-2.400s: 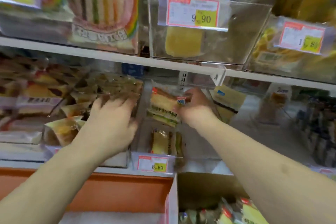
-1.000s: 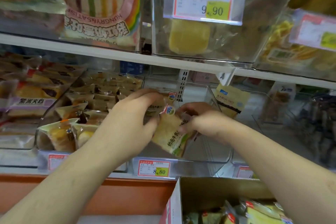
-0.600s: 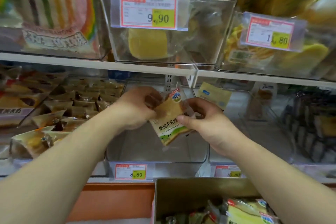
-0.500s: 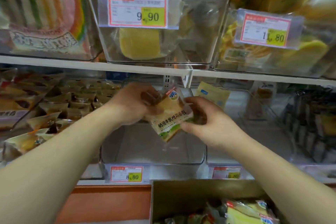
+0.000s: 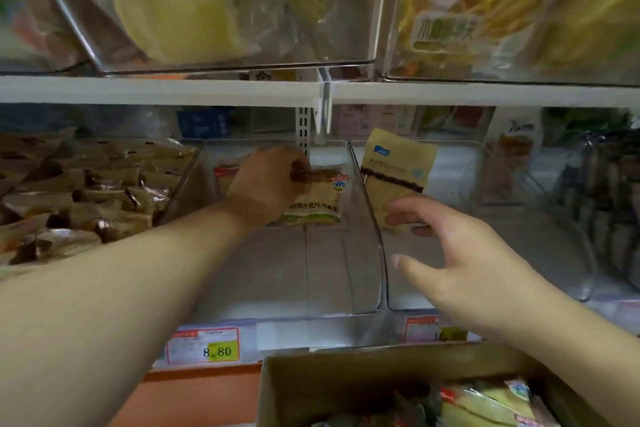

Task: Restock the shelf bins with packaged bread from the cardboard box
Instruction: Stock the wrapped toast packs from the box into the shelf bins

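My left hand [image 5: 268, 184] reaches deep into the clear middle shelf bin [image 5: 367, 215] and grips the top edge of a packaged bread [image 5: 317, 199], standing it upright at the bin's back. Another pack's red corner shows behind my wrist. My right hand [image 5: 460, 253] hovers in front of the neighbouring bin, fingers spread, holding nothing. The cardboard box [image 5: 311, 388] sits below at the bottom edge, with more bread packs [image 5: 485, 402] inside it.
A tan packet [image 5: 394, 177] stands in the bin to the right. The left bin [image 5: 90, 191] is full of brown-wrapped pastries. Upper-shelf bins [image 5: 214, 10] hang low overhead. A price tag reading 8.80 [image 5: 204, 345] marks the shelf edge. Dark packs [image 5: 602, 204] stand far right.
My right hand has let go of the bread and drawn back. My left hand has carried the pack to the back of the middle bin. The camera has moved closer and lower.
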